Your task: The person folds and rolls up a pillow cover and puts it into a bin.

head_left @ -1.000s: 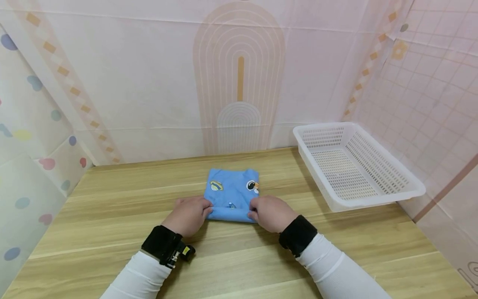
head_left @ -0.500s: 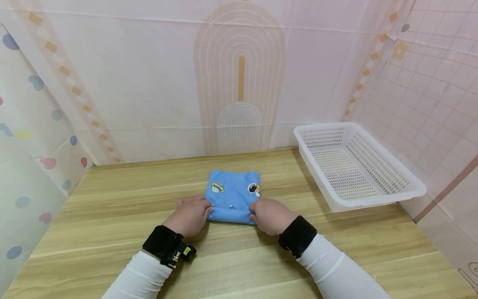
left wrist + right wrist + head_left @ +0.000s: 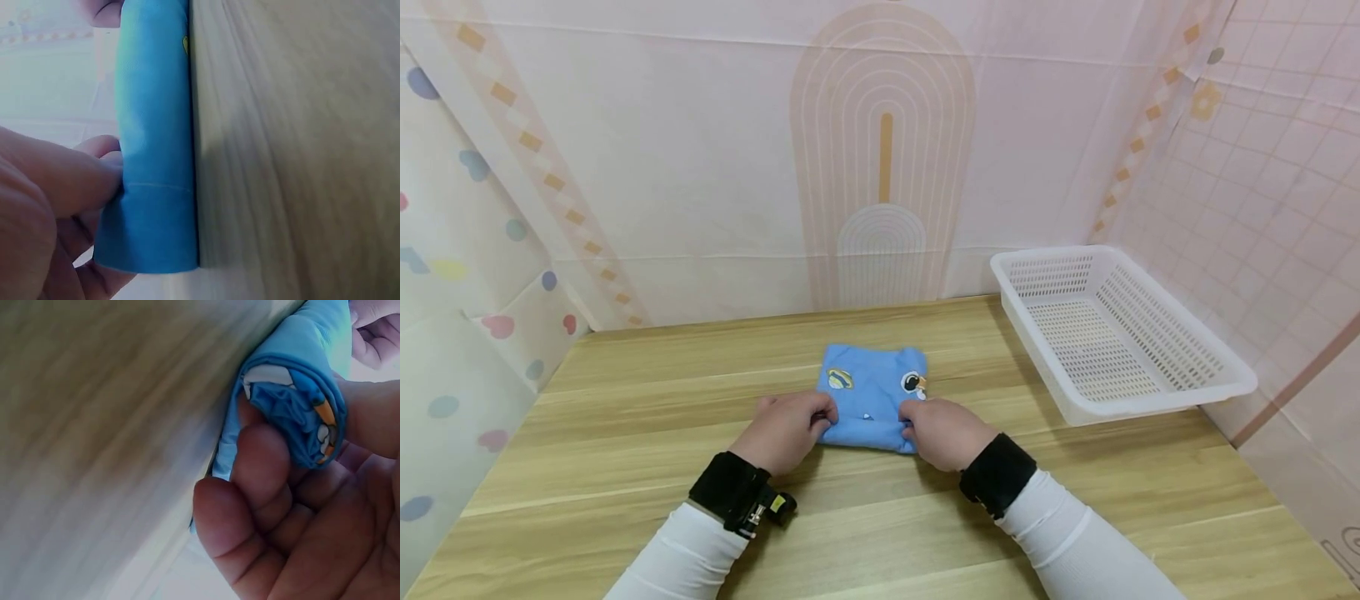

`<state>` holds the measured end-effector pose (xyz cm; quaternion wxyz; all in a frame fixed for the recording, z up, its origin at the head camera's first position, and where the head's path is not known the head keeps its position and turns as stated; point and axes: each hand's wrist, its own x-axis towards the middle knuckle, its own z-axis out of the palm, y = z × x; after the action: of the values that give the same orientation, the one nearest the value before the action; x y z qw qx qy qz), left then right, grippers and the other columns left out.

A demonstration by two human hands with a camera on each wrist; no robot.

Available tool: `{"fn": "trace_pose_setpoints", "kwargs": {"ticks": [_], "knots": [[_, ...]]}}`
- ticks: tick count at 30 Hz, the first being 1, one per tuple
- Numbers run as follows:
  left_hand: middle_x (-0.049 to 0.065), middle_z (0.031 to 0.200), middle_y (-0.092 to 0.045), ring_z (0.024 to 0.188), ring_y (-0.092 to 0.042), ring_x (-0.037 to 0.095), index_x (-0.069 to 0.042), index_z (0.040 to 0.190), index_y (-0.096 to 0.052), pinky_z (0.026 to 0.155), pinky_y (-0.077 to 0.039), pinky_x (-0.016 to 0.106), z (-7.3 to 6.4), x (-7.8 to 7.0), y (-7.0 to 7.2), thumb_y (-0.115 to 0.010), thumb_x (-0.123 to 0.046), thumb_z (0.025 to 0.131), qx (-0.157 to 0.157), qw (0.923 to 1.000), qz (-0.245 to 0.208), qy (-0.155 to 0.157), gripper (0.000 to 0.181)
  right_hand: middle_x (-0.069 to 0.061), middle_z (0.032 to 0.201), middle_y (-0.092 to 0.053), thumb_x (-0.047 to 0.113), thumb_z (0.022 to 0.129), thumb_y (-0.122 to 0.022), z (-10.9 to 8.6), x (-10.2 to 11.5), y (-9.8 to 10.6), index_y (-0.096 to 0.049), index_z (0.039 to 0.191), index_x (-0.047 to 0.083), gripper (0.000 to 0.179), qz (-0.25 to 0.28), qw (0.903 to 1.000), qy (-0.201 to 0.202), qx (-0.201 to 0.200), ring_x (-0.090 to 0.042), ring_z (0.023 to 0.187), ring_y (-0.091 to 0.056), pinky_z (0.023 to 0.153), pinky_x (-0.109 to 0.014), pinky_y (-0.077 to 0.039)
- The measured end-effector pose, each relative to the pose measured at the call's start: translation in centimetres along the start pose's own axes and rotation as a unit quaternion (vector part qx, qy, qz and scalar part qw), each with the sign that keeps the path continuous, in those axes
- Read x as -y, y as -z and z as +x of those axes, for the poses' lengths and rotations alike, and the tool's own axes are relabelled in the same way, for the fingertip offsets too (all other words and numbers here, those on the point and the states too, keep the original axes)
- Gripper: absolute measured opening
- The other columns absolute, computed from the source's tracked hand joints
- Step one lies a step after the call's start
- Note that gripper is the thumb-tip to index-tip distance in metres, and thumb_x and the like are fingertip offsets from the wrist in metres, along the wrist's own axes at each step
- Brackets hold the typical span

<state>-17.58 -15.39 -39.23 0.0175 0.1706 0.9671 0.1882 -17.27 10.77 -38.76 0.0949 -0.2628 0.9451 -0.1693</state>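
Observation:
A blue cloth garment (image 3: 874, 379) with cartoon prints lies on the table, its near edge wound into a roll (image 3: 865, 433). At the roll's left end, my left hand (image 3: 784, 432) pinches the cloth with thumb and fingers. My right hand (image 3: 951, 433) grips the other end. The right wrist view looks into the spiral end of the roll (image 3: 281, 415), with fingers (image 3: 262, 469) curled beneath and the thumb behind. In the left wrist view, my thumb (image 3: 94, 178) presses the roll's side. Whether the garment is a shirt or shorts cannot be told.
A white perforated plastic basket (image 3: 1123, 404) stands on the right side of the wooden table (image 3: 662, 392). Printed sheets (image 3: 715, 167) hang behind the table and along both sides.
The roll has taken in a little more cloth, covering more of the small print near it. The left hand has shifted slightly right, its fingers more raised. The basket has stayed put.

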Motion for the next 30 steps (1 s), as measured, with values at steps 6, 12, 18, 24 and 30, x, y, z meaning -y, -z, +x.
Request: {"fn": "trace_pose_setpoints", "kwargs": {"ticks": [6,12,18,24,30], "knots": [[-0.008,0.114,-0.076,0.110,-0.066,0.016,-0.025,0.105,-0.075,0.101,-0.032,0.054,0.00,0.31,0.04,-0.073,-0.024,0.099,0.013,0.9999,0.001,-0.001,0.007,-0.002,0.089,-0.068,0.019,0.105,-0.066,0.03,0.02,-0.07,-0.069,0.108,0.011,0.010,0.000,0.9999,-0.011,-0.010,-0.015,0.077,-0.058,0.077,-0.036,-0.054],[-0.005,0.118,-0.076,0.112,-0.066,0.017,-0.024,0.107,-0.075,0.101,-0.031,0.054,-0.03,0.39,0.10,-0.084,-0.029,0.091,0.018,0.9998,0.000,-0.003,0.019,-0.001,0.090,-0.064,0.016,0.096,-0.077,0.05,0.02,-0.17,-0.070,0.099,0.012,0.009,-0.028,0.9971,0.010,-0.070,-0.017,0.086,-0.056,0.082,-0.036,-0.053],[-0.006,0.122,-0.069,0.121,-0.062,0.023,-0.024,0.107,-0.078,0.099,-0.033,0.054,-0.18,0.14,0.00,-0.085,-0.026,0.089,0.010,0.9998,0.017,-0.005,0.019,-0.002,0.092,-0.071,0.006,0.091,-0.081,0.23,-0.09,-0.16,-0.075,0.094,0.012,0.009,-0.050,0.9927,0.059,-0.093,-0.020,0.092,-0.062,0.091,-0.039,-0.053],[-0.004,0.117,-0.059,0.118,-0.052,0.025,-0.024,0.110,-0.080,0.097,-0.034,0.050,-0.39,-0.14,0.02,-0.084,-0.026,0.091,0.002,0.9994,0.033,-0.004,0.019,-0.003,0.098,-0.077,0.005,0.093,-0.077,0.32,-0.29,-0.02,-0.081,0.097,0.009,0.007,-0.049,0.9934,0.071,-0.076,-0.021,0.096,-0.068,0.095,-0.040,-0.056],[-0.003,0.116,-0.061,0.117,-0.054,0.024,-0.023,0.111,-0.080,0.095,-0.035,0.049,-0.46,-0.34,0.09,-0.082,-0.025,0.093,-0.004,0.9991,0.041,-0.009,0.019,-0.001,0.099,-0.075,0.020,0.091,-0.083,0.14,-0.35,0.17,-0.083,0.099,0.010,0.013,-0.052,0.9949,0.070,-0.051,-0.016,0.093,-0.066,0.089,-0.036,-0.056]]}}
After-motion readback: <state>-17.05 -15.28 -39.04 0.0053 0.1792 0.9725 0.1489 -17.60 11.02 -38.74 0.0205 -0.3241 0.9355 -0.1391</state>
